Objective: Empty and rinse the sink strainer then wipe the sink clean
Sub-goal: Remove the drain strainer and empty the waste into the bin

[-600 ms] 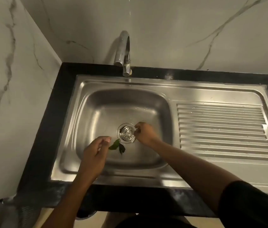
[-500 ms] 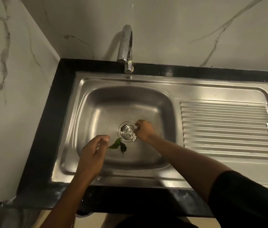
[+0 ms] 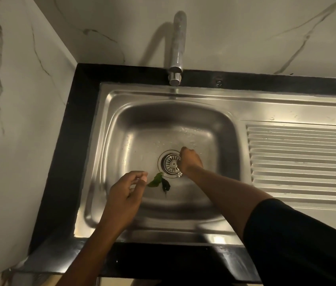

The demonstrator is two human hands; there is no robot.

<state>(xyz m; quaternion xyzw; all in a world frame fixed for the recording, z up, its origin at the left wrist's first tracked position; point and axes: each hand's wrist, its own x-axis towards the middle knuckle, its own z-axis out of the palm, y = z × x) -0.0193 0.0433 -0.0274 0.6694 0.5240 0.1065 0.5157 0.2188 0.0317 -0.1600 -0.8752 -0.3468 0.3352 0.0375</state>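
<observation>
I see the right hand [image 3: 190,162] nearest, fingers curled on the right rim of the strainer [image 3: 170,162]; left hand [image 3: 124,194] loosely curled, empty; leaves [image 3: 156,180] just right of it.

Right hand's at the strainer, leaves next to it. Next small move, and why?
Likely lift the strainer straight up and out with the right hand: its fingers curl at the strainer's right rim, and it sits seated in the sink. The leaves lie on the basin floor by the left hand, which could gather them next.
</observation>
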